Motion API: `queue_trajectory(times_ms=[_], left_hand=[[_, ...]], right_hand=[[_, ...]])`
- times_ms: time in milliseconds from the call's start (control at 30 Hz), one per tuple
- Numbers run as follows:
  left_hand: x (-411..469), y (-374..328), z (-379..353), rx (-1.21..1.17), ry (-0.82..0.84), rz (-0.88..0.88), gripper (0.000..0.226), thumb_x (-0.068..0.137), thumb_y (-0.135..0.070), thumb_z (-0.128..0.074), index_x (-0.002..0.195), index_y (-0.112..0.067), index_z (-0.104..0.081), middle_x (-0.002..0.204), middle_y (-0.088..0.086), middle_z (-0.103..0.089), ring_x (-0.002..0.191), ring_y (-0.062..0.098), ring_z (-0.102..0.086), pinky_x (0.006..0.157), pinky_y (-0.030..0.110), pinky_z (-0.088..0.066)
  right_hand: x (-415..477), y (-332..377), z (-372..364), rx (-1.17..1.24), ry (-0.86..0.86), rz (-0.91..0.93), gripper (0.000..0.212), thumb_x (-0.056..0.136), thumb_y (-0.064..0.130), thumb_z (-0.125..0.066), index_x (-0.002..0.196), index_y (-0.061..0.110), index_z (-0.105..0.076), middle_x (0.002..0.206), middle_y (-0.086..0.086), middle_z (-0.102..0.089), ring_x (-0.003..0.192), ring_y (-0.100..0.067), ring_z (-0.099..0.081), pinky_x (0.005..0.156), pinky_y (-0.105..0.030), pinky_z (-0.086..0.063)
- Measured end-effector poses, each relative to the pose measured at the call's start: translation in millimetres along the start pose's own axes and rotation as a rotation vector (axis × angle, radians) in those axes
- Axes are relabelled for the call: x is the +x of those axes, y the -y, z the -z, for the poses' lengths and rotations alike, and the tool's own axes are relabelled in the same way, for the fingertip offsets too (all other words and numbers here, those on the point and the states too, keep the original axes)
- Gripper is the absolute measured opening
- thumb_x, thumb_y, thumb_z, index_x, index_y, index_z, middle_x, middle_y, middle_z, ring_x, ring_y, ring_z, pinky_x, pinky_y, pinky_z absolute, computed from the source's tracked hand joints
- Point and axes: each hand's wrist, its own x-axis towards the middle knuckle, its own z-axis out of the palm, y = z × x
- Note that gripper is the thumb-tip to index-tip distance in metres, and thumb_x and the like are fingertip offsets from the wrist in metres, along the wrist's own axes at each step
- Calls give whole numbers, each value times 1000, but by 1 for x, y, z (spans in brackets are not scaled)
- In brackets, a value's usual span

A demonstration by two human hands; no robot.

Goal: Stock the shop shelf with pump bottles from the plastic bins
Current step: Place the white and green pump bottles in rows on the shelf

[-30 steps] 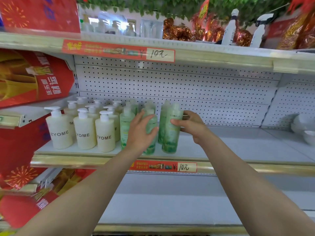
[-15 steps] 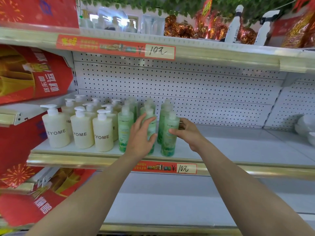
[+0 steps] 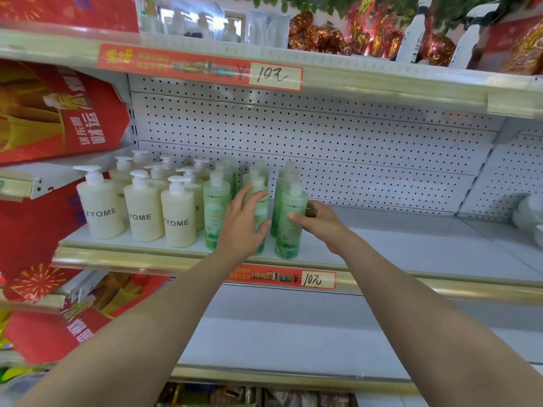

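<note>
my left hand [image 3: 244,221] grips the middle green bottle [image 3: 262,211] — my right hand [image 3: 321,223] clasps the end bottle [image 3: 289,233] (both upright on the shelf [image 3: 411,248]).

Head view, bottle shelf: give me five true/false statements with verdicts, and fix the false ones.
1. The left hand holds the middle green bottle in the front row. True.
2. The cream ZYOME bottles stand to the right of the green ones. False: they stand to the left.
3. The right hand grips the right green bottle, thumb on its front. True.
4. The right green bottle lies on its side. False: it stands upright on the shelf.
5. The price tag under the bottles reads 20. False: it reads 10.
</note>
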Motion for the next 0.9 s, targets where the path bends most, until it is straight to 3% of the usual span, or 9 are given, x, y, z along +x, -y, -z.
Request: queue_trajectory(times_ms=[133,233,400,500,900], left_hand=[[2,-12,11,79,63,39,60,91,-28,-67,145,-28,-42,163,4,-15,149,26,-17,119,43,-25],[-2,-26,19,112,68,38,58,92,-31,-66,145,-26,-43,164,6,-11,150,26,-15,119,41,-24],[-21,-65,34,178,87,100,57,100,-47,-45,150,-21,-36,164,9,-13,147,32,-20,116,43,-24],[-40,-94,44,195,122,134,60,100,-52,-35,150,-19,-34,163,10,-16,145,34,-21,116,46,-26],[-157,-179,40,173,231,89,60,100,-49,-41,148,-13,-36,156,16,-28,139,37,-30,111,46,-30]], right_hand=[[-19,10,7,-153,-59,11,43,87,34,-76,124,15,-64,117,0,-67,116,-22,-61,101,-39,-50],[-40,23,19,-357,-174,63,63,88,42,-73,139,12,-53,134,-4,-58,125,-22,-55,105,-35,-44],[-88,48,41,-749,-245,199,66,95,54,-58,149,21,-41,150,-6,-48,137,-26,-42,106,-40,-39],[-129,57,49,-819,-266,176,66,96,59,-51,150,24,-38,152,-5,-45,140,-27,-38,108,-44,-39],[-289,31,75,-869,-315,27,68,95,57,-53,150,20,-39,153,-8,-43,141,-28,-36,110,-45,-37]])
